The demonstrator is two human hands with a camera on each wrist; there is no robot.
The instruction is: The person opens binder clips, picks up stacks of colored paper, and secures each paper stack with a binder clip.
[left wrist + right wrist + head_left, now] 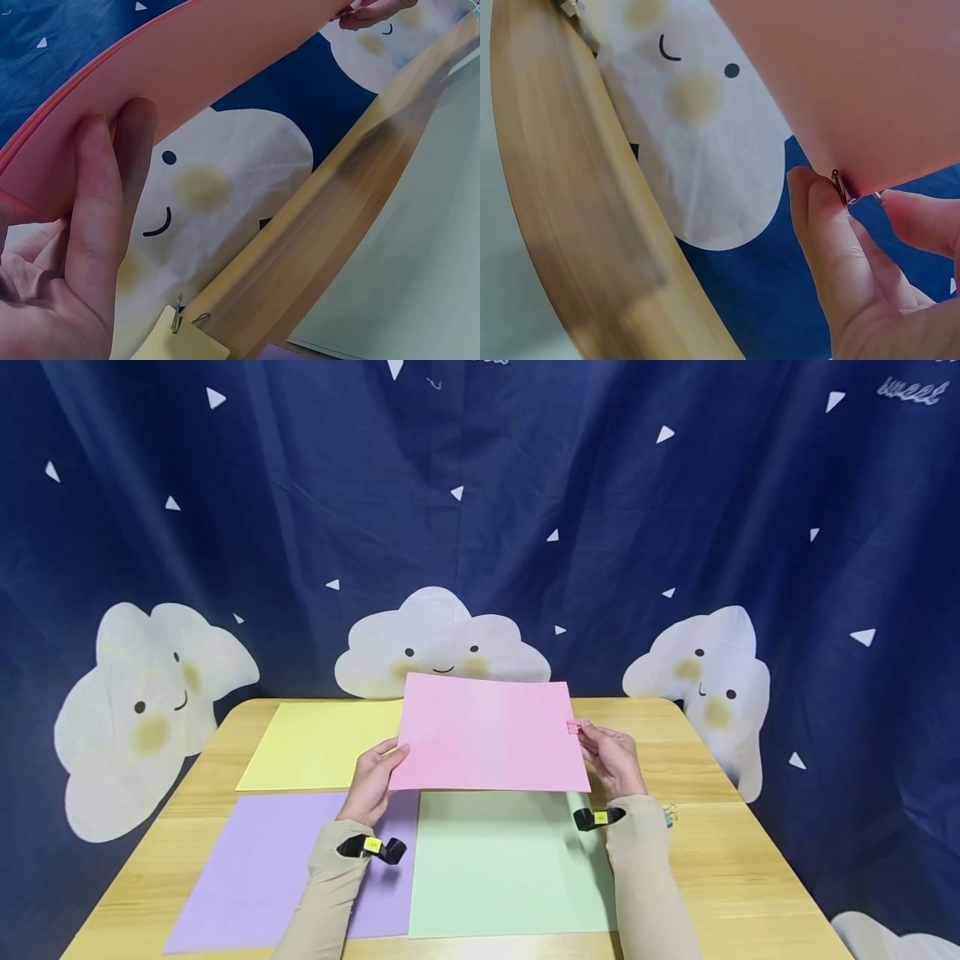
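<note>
A thin stack of pink paper (491,735) is held up above the table, tilted toward the head camera. Its lower left corner is gripped by my left hand (372,781), thumb on the front and fingers behind, as the left wrist view shows. At the right edge sits a small pink binder clip (573,727). My right hand (617,762) pinches that clip, with fingertips at its wire handles (838,186) in the right wrist view. The clip's body is mostly hidden there by the paper and fingers.
On the wooden table (720,860) lie yellow paper (322,743), purple paper (262,868) and green paper (510,868). A clip (178,319) grips the yellow paper's edge. A teal clip (670,816) shows beside my right wrist. A dark blue cloud-print curtain (480,527) hangs behind.
</note>
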